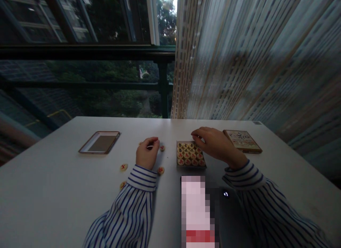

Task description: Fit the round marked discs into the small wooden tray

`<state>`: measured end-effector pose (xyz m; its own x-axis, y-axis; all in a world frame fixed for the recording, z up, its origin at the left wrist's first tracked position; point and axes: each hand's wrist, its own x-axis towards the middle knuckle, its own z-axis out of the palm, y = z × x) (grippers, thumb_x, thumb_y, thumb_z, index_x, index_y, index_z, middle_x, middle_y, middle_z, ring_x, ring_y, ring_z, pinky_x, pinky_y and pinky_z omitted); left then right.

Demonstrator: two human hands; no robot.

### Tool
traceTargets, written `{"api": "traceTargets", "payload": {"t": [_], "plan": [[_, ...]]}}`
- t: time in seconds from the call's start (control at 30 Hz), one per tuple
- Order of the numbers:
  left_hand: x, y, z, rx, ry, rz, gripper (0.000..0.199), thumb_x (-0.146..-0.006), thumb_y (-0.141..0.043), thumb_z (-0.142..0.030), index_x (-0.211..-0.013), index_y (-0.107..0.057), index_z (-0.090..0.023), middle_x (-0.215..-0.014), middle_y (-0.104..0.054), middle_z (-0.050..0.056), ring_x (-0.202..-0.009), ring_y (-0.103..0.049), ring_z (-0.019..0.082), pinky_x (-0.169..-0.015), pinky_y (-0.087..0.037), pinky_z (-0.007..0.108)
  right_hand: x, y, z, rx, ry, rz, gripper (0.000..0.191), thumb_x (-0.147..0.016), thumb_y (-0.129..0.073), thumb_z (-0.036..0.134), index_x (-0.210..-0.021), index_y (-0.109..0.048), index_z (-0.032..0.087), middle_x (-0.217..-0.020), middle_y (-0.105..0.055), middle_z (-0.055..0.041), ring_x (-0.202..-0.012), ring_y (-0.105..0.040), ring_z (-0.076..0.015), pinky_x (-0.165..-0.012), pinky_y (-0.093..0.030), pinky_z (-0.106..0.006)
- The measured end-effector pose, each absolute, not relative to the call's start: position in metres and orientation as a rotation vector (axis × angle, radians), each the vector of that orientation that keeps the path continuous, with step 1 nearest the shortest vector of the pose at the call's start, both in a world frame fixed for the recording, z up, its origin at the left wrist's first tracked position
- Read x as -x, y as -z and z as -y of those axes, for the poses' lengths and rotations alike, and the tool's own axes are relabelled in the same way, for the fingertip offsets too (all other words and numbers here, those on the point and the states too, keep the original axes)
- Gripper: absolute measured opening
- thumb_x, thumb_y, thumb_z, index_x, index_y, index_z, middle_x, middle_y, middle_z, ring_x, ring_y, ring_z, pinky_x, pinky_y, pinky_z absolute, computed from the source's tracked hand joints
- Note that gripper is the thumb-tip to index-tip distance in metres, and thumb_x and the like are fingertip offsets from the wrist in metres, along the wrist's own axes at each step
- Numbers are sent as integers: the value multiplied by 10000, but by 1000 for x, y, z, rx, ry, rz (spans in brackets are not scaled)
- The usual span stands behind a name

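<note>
A square box holds rows of round Chinese chess pieces, marked in black at the far side and red at the near side. Over its far right corner hovers my right hand, thumb and fingers pinched; whether a piece is between them cannot be made out. To the left of the box, my left hand is closed with curled fingers, their contents hidden. Close beside it lie a loose piece and a red-marked piece. Farther left are another red piece and one partly behind my sleeve.
On the white table, a shallow brown-rimmed lid or tray lies at the left. A flat decorated box or lid sits at the right. A phone with a blurred screen and a dark flat object occupy the near edge.
</note>
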<state>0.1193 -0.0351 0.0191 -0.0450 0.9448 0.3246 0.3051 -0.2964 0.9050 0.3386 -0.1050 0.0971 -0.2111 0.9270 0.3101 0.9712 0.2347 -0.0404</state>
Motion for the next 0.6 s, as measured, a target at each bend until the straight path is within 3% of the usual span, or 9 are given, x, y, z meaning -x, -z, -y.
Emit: {"api": "traceTargets", "payload": {"t": [0.2, 0.6], "plan": [[-120, -7, 31, -1793, -1248, -1397, 293, -703, -564, -316, -939, -624, -153, -985, -644, 94, -783, -604, 170, -715, -485, 320, -322, -100, 95, 1775, 204, 2251, 302, -872, -366, 287, -1034, -596, 179, -985, -636, -68, -895, -564, -180, -782, -390, -279], [-124, 9, 25, -2037, -1020, -1559, 315, -731, -540, -321, -983, -610, -145, -943, -649, 86, -872, -588, 203, -780, -460, 332, -324, -88, 92, 1791, 155, 2310, 283, -861, -389, 271, -1031, -599, 187, -1001, -636, -56, -916, -571, -181, -759, -399, -280]]}}
